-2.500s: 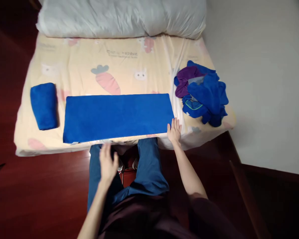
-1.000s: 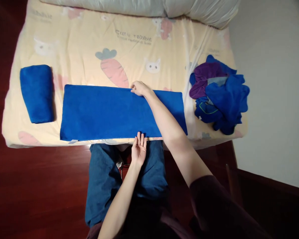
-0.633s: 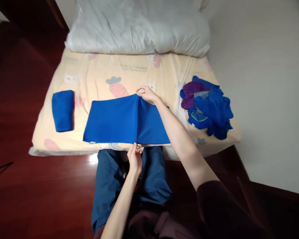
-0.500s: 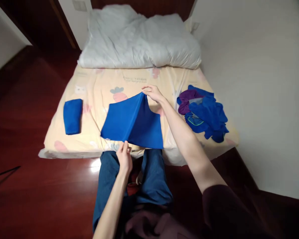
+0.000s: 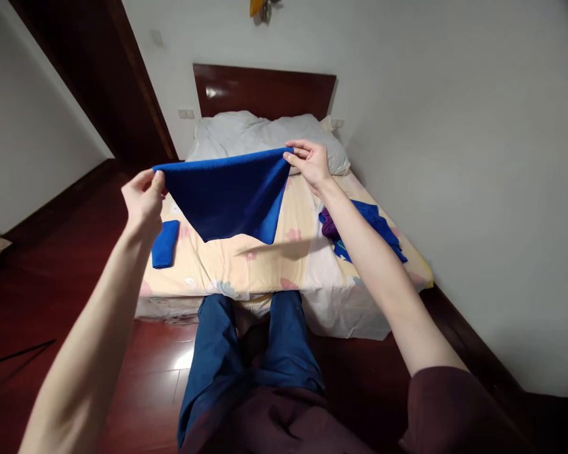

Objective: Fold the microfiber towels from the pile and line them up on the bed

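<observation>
A blue cloth (image 5: 231,192) hangs in the air above the bed, its top edge stretched between both hands. My left hand (image 5: 145,197) pinches the cloth's left top corner. At the right top corner, my right hand (image 5: 311,163) grips it between thumb and fingers. A folded blue cloth (image 5: 165,244) lies on the left side of the bed, below my left hand. On the right side lies a crumpled pile of blue and purple cloths (image 5: 372,224), partly hidden by my right forearm.
The bed (image 5: 284,271) has a patterned sheet. Grey-white bedding (image 5: 246,132) lies before the dark headboard (image 5: 265,91). A wall (image 5: 478,157) borders the right side. A thin black rod (image 5: 19,354) is at the lower left.
Both hands have lifted the blue cloth off the bed and spread it sideways. My left hand moved up and left; my right hand is slightly further right. The view has tilted up.
</observation>
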`<state>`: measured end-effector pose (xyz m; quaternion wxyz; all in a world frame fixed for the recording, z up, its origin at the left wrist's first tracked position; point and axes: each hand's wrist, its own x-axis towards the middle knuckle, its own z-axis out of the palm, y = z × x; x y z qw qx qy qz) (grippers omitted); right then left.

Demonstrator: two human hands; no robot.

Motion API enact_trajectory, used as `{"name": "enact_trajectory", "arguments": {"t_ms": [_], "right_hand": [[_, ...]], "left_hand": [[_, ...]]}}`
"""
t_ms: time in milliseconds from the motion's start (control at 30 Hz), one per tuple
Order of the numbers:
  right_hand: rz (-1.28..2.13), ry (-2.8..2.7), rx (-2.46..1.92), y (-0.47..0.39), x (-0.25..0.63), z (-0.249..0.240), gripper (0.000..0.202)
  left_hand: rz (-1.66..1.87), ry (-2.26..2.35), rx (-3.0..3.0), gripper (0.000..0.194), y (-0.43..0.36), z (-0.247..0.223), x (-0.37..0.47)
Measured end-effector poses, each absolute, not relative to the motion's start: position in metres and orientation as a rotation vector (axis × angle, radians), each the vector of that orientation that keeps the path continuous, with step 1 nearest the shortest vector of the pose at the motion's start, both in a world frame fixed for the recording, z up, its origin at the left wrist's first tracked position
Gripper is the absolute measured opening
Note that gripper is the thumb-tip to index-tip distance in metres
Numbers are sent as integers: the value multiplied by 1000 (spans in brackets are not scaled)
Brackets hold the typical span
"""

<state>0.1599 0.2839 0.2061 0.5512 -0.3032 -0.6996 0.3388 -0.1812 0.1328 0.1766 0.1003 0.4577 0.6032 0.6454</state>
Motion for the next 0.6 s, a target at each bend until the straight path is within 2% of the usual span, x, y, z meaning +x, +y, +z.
{"name": "enact_trajectory", "arguments": {"t_ms": [267, 600], "right_hand": [[657, -1635, -604, 252, 175, 256, 42], [480, -1584, -512, 269, 213, 273, 52]], "left_hand": [[2007, 1676, 1440, 72, 125, 264, -185], [1912, 1739, 1659, 65, 124, 307, -167]]}}
